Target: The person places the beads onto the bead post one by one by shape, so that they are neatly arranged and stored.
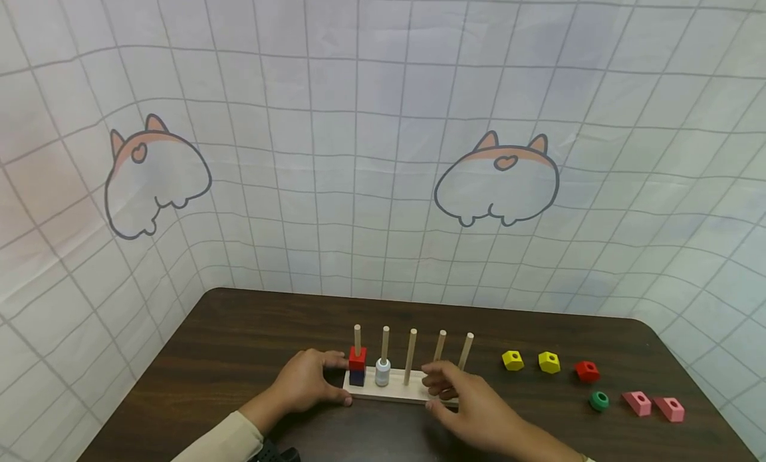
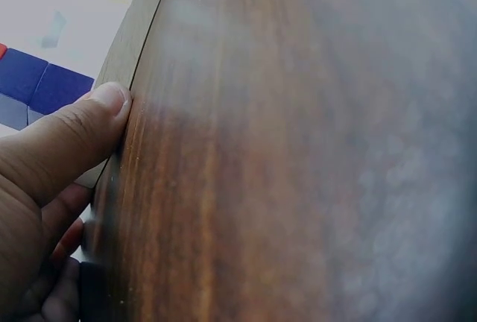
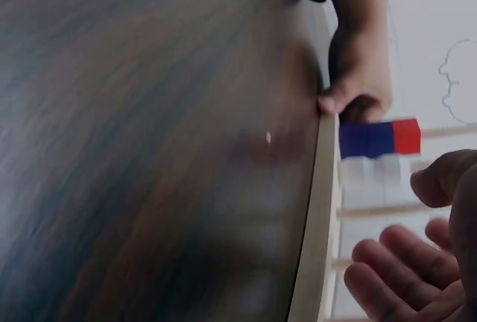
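Note:
A pale wooden peg board (image 1: 391, 391) with several upright pegs lies on the dark table. On its leftmost peg, a red block (image 1: 357, 359) sits above dark blue blocks (image 1: 357, 377); white rings (image 1: 382, 372) are on the second peg. My left hand (image 1: 304, 381) grips the board's left end, thumb (image 2: 112, 98) against the front edge and fingers around the end. Over the board's right part is my right hand (image 1: 469, 405), fingers loosely bent and holding nothing; it hides the bases of the right pegs. The right wrist view shows its fingers (image 3: 402, 266) spread from the thumb.
Right of the board lie two yellow blocks (image 1: 512, 360), a red block (image 1: 587, 371), a green ring (image 1: 599, 401) and two pink blocks (image 1: 638, 403). A white gridded cloth (image 1: 383, 236) hangs behind the table (image 1: 257, 322).

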